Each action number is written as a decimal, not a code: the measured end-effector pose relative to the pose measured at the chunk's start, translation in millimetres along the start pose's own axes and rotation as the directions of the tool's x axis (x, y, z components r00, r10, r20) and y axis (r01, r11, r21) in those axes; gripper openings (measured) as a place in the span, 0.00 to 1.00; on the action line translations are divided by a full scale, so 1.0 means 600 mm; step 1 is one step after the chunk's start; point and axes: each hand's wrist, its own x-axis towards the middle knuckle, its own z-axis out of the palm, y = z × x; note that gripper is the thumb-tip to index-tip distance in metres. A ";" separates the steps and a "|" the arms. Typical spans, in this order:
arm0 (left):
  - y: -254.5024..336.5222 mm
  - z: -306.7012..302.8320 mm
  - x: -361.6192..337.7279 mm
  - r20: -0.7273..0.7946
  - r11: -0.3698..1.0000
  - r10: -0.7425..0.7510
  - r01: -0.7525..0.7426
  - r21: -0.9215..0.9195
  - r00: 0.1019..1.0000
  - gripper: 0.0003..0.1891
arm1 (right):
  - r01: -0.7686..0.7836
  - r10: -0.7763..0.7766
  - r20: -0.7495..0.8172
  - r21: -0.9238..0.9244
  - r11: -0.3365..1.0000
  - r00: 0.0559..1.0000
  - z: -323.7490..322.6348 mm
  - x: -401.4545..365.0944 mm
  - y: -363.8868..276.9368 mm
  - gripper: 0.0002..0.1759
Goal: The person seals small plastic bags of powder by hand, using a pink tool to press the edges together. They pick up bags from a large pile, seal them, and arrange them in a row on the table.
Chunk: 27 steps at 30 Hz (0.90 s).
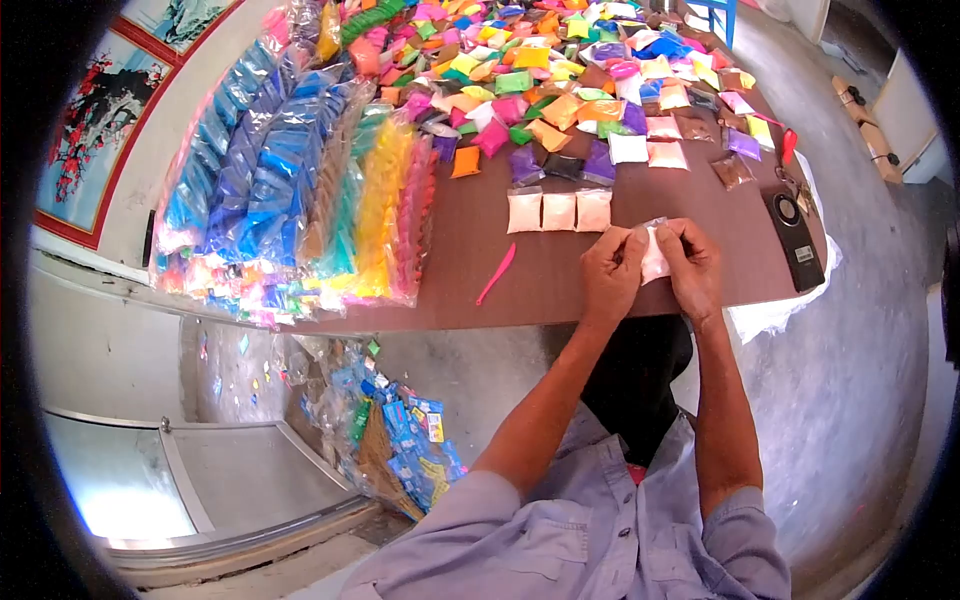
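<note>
A small pale pink packet (654, 262) is held between the left hand (694, 262) and the right hand (614, 268), just above the front part of the brown table (460, 260). Its upper edge is pinched from both sides, the thumb and curled fingers of each hand being pressed together on it; how the remaining fingers are folded cannot be told. Beyond the hands, three pale packets (559, 212) are lined up side by side. To the left of them a pink plastic tool (497, 274) is laid at a slant, well apart from the hands. Further back, a heap of coloured packets (534, 58) is spread, while long clear bags of coloured packets (275, 190) are stacked at the left. At the right edge, a black device (795, 238) is placed near keys (788, 178).
</note>
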 end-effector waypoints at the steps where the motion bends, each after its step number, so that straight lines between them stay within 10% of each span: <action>1: 0.004 0.001 0.000 0.005 1.000 -0.001 0.001 0.000 1.000 0.10 | -0.007 0.008 -0.024 0.027 1.000 1.000 0.001 -0.001 -0.003 0.07; 15: 0.003 -0.001 0.002 0.075 0.995 0.097 -0.095 -0.024 0.992 0.11 | 0.023 -0.021 -0.062 0.035 0.999 0.998 0.006 0.000 -0.002 0.07; 24: 0.021 0.001 0.005 0.092 0.976 -0.143 0.156 -0.153 0.985 0.15 | 0.057 -0.051 -0.173 0.028 0.998 0.984 0.006 0.003 0.006 0.10; 27: 0.031 -0.002 0.002 0.148 0.993 -0.087 0.073 0.096 0.985 0.16 | 0.093 -0.092 -0.188 -0.002 0.996 0.978 0.010 0.005 0.006 0.11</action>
